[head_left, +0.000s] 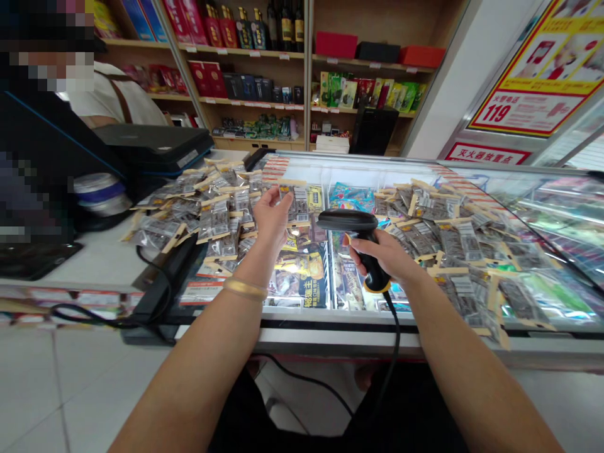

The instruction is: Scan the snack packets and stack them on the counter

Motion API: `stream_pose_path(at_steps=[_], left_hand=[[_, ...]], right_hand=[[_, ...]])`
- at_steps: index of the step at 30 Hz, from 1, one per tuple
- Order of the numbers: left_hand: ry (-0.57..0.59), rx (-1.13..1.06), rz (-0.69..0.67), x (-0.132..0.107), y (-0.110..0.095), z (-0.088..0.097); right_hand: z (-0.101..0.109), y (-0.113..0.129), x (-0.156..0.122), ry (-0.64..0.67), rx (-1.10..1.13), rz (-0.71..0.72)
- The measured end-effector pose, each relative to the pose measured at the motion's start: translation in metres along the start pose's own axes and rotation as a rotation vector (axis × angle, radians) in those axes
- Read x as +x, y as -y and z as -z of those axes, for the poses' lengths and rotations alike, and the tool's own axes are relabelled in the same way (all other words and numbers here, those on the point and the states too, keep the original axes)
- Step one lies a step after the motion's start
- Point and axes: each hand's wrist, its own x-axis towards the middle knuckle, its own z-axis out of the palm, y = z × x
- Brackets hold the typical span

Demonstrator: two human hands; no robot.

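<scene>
My right hand (pixel 384 257) is wrapped round the handle of a black barcode scanner (pixel 355 234) with a yellow band at its base, its head pointing left over the glass lid of a chest freezer (pixel 330 314). My left hand (pixel 272 214), a gold bangle on its wrist, pinches a small clear packet with a tan header card (pixel 298 202) and holds it up in front of the scanner. A large heap of the same packets (pixel 207 207) lies to the left on the lid, and another heap (pixel 453 242) lies to the right.
A person in dark clothes (pixel 42 145) stands at the left by a counter with a dark box (pixel 151 148) and a roll of tape (pixel 101 195). Black cables (pixel 155 289) run along the freezer's left end. Shelves of goods (pixel 264 69) fill the back wall.
</scene>
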Motion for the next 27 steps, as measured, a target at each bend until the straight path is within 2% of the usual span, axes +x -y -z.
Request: stream_pose_path(at_steps=[3, 5, 9, 12, 15, 18, 20, 27], left_hand=[[0.016, 0.016, 0.002, 0.001, -0.009, 0.002], [0.022, 0.053, -0.036, 0.01, -0.021, 0.009], [-0.059, 0.234, -0.203, 0.045, -0.054, 0.039], [-0.147, 0.567, -0.303, 0.06, -0.073, 0.068], [-0.196, 1.039, -0.278, 0.049, -0.078, 0.088], [-0.106, 1.353, -0.216, 0.03, -0.072, 0.094], [-0.063, 1.42, -0.225, 0.021, -0.068, 0.094], [-0.1, 1.421, -0.319, 0.02, -0.076, 0.09]], right_hand=[[0.0, 0.001, 0.001, -0.04, 0.061, 0.011], [-0.001, 0.004, 0.003, -0.065, 0.094, 0.025], [-0.009, 0.016, 0.012, -0.072, 0.122, 0.059], [-0.023, 0.024, 0.022, -0.038, 0.15, 0.086], [-0.041, 0.025, 0.033, -0.001, 0.179, 0.091], [-0.053, 0.016, 0.039, 0.013, 0.182, 0.061], [-0.056, 0.009, 0.041, 0.009, 0.173, 0.032], [-0.047, -0.001, 0.04, -0.033, 0.189, 0.027]])
